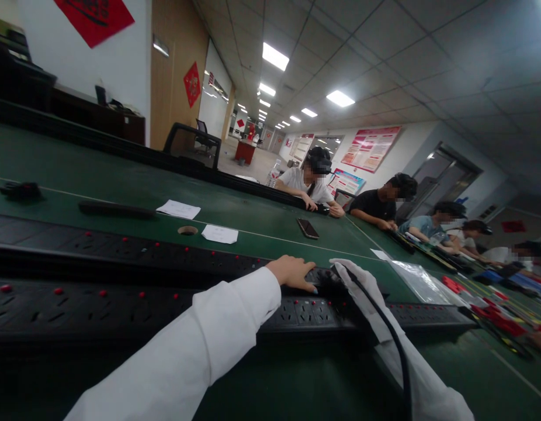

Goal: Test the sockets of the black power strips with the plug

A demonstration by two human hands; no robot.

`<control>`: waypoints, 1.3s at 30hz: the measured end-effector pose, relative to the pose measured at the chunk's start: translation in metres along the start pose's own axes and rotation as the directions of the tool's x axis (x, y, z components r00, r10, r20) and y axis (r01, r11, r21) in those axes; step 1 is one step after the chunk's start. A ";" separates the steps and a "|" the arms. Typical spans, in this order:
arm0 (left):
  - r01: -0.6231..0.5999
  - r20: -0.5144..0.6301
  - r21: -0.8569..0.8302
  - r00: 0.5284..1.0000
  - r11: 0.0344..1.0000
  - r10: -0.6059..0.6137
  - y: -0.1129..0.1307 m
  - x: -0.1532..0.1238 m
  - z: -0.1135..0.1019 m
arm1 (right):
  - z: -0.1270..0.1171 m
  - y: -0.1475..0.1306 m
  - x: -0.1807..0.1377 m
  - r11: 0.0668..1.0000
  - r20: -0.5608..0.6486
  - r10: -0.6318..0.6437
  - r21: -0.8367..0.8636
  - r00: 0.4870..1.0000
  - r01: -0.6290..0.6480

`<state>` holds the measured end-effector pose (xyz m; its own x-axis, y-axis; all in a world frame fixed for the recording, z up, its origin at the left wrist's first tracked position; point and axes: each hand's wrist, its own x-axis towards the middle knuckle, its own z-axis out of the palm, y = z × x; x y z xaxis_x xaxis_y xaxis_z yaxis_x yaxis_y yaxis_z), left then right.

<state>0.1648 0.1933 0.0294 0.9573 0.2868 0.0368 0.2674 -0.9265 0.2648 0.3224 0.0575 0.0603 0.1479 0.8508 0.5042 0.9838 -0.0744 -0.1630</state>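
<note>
Two long black power strips with red switches or lights lie side by side across the table. My bare left hand (294,272) is closed over the far power strip (200,257) near its right end, fingers bent down over it. The near power strip (121,304) runs below my left forearm and on to the right. My right hand (362,280), covered in white cloth, is at the end of the far strip, closed round a black cable (395,339). That cable arches over the hand and down toward me. The cable's end and my right fingertips are partly hidden and blurred.
On the green table (262,222) lie white paper slips (220,234), a phone (308,228) and a dark bar (117,209) beside a round hole (187,231). A clear plastic bag (422,280) and red parts (493,313) lie right. Several people sit along the far side.
</note>
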 end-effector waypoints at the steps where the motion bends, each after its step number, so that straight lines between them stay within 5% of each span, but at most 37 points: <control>1: -0.005 -0.006 0.001 1.000 1.000 0.005 0.000 0.000 0.000 | 0.001 -0.003 0.002 1.000 0.021 -0.004 0.004 1.000 0.004; 16: -0.015 -0.037 0.028 0.999 1.000 0.016 0.000 0.000 0.001 | 0.023 -0.014 0.009 0.985 0.052 -0.084 0.155 0.995 0.075; 39: 0.001 -0.034 0.037 0.999 0.999 0.000 -0.002 0.002 0.004 | 0.021 -0.015 0.013 0.968 0.103 -0.252 0.018 0.962 0.251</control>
<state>0.1663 0.1944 0.0253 0.9530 0.2949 0.0700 0.2724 -0.9345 0.2290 0.3074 0.0808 0.0512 -0.1159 0.8910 0.4389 0.9875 0.1510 -0.0459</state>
